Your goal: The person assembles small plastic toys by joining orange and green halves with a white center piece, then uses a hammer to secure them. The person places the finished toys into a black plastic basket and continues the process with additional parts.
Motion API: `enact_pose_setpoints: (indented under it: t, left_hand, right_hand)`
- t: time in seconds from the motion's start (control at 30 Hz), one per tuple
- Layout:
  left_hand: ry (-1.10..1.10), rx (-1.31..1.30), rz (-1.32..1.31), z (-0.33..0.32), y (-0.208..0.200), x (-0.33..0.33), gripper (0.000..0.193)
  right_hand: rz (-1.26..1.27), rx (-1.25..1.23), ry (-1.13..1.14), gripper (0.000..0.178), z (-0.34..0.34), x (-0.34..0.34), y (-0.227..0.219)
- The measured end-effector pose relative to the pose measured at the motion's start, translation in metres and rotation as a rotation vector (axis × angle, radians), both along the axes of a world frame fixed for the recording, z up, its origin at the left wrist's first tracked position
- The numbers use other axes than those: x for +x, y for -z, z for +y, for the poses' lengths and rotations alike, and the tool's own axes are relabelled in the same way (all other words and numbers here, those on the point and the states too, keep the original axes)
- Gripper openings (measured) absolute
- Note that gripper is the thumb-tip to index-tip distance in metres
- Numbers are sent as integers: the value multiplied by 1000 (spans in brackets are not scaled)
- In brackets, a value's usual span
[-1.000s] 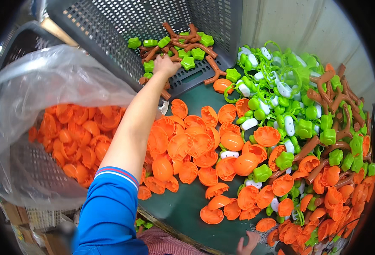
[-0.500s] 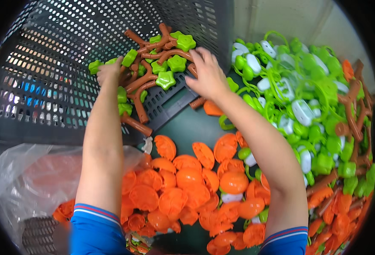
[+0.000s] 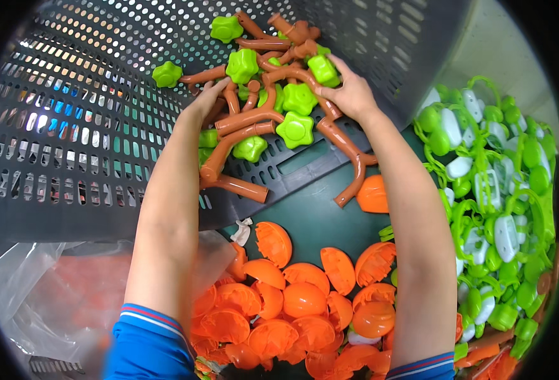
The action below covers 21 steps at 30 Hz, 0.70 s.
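Both my hands reach into a tipped dark grey perforated crate (image 3: 77,145). Inside lies a heap of brown plastic branch pieces (image 3: 254,117) with green star-shaped caps (image 3: 295,130). My left hand (image 3: 206,101) presses against the left side of the heap, fingers curled on a brown branch. My right hand (image 3: 349,92) grips the heap from the right, fingers on a branch and a green cap. Some branches spill over the crate's lip onto the dark green table (image 3: 311,221).
A pile of orange half-shells (image 3: 292,304) lies below between my forearms. Green and white plastic parts (image 3: 488,190) are heaped at the right. A clear plastic bag (image 3: 45,297) holding orange pieces sits at lower left.
The view has moved closer to the crate. Both hands have pushed deeper into the branch heap, pulling pieces toward the crate's lip.
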<state>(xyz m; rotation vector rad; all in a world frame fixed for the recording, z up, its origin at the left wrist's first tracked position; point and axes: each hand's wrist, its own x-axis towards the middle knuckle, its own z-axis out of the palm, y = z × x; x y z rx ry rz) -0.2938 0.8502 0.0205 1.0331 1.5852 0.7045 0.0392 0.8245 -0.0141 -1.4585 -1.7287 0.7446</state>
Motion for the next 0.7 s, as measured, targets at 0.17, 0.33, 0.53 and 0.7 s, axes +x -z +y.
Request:
enact_pose_setpoints:
  t: [0.17,0.33,0.53,0.7]
  left_hand:
    - [158,-371,-239,-37,-8,27,45]
    - [406,-168,112,-116,-40,147,63]
    - [763,35,-186,-236,-55,239,76]
    - [1083,193,59,-277,-148,256,70]
  right_hand:
    - [408,-461,-227,72,-55,13,-27]
    - [368,-593,-134,69,-152,77,-87]
    - [-1,-472,-124,56,-303,132,-188]
    - [-123,-562,320,50,-404,216,-213]
